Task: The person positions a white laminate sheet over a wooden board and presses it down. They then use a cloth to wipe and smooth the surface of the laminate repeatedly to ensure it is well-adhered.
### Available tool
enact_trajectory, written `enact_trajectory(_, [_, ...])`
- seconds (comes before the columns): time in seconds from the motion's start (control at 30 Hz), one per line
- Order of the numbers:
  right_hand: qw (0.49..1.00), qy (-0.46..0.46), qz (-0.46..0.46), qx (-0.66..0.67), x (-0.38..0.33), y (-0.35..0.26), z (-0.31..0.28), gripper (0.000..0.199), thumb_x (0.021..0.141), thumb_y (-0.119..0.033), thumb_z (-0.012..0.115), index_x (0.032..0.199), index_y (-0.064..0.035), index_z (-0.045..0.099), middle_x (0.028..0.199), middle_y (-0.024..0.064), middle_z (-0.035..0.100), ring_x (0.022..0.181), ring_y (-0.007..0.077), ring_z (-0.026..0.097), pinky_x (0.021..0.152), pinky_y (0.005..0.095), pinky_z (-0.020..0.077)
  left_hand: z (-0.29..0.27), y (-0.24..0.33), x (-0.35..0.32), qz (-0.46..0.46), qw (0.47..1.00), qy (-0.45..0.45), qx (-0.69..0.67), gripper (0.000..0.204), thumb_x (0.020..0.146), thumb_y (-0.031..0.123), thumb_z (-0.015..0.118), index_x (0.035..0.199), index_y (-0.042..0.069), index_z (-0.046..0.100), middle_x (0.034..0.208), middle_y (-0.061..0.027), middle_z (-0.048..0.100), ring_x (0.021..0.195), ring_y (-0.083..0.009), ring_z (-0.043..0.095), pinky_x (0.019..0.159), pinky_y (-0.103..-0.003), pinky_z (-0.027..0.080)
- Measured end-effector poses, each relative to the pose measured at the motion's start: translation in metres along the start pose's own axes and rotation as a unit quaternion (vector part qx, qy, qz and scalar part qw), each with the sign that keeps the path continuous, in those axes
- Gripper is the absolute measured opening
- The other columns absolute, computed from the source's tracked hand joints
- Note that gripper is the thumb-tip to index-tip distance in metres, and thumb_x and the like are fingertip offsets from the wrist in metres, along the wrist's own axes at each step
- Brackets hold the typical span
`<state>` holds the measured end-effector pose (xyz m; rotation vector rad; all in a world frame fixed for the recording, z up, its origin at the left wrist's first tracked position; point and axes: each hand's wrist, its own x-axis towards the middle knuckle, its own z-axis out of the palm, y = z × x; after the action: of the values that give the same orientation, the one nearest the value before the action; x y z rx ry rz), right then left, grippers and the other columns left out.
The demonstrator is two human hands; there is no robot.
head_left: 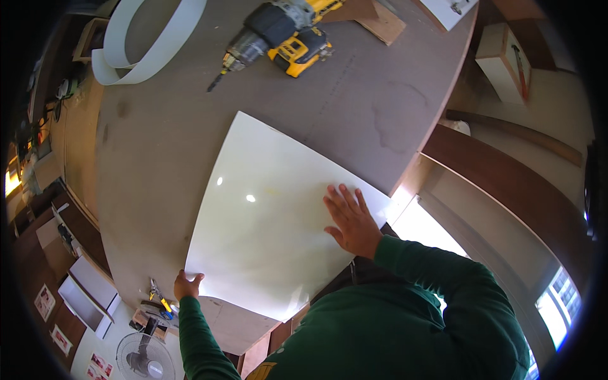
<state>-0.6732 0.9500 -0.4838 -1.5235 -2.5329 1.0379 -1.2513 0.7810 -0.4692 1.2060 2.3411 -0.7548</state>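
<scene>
A glossy white panel (266, 215) lies tilted across the brown tabletop, its near corner reaching past the table edge toward my body. My left hand (188, 285) grips its lower left corner, the thumb on top and the other fingers mostly hidden at the edge. Flat on the panel's right part rests my right hand (352, 220), fingers spread. Beyond the far corner, a yellow and black cordless drill (272, 31) lies on its side with a bit fitted.
A coil of white edge strip (126, 75) sits at the far left of the tabletop (145, 171). Wood offcuts (380, 25) lie behind the drill. Pliers (157, 294) are near the left front edge, above a fan (145, 358). A white box (503, 60) stands at right.
</scene>
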Motion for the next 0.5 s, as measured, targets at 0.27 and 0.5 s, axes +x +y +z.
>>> enact_trajectory(0.27, [0.999,0.011,0.043,-0.014,-0.010,0.026,0.010,0.075,0.104,-0.039,0.056,0.163,-0.0025,0.027,0.173,0.0146,0.017,0.161,0.0320,0.015,0.129,0.0533,0.0165,-0.008,0.015,0.003,0.022,0.999,-0.018,-0.026,0.073,0.070,0.045,0.091,0.117,-0.006,0.066,0.112,-0.0276,0.073,0.104,-0.0465,0.070,0.092,-0.049,0.056])
enact_trajectory(0.5, [0.996,0.056,0.058,0.035,-0.012,0.031,0.000,0.071,0.097,-0.025,0.065,0.158,-0.0025,0.035,0.166,0.0193,0.028,0.153,0.0346,0.031,0.124,0.0548,0.0253,-0.009,0.018,0.001,0.024,0.999,-0.026,-0.031,0.071,0.069,0.043,0.091,0.115,-0.005,0.067,0.113,-0.0268,0.073,0.106,-0.0451,0.069,0.092,-0.050,0.055])
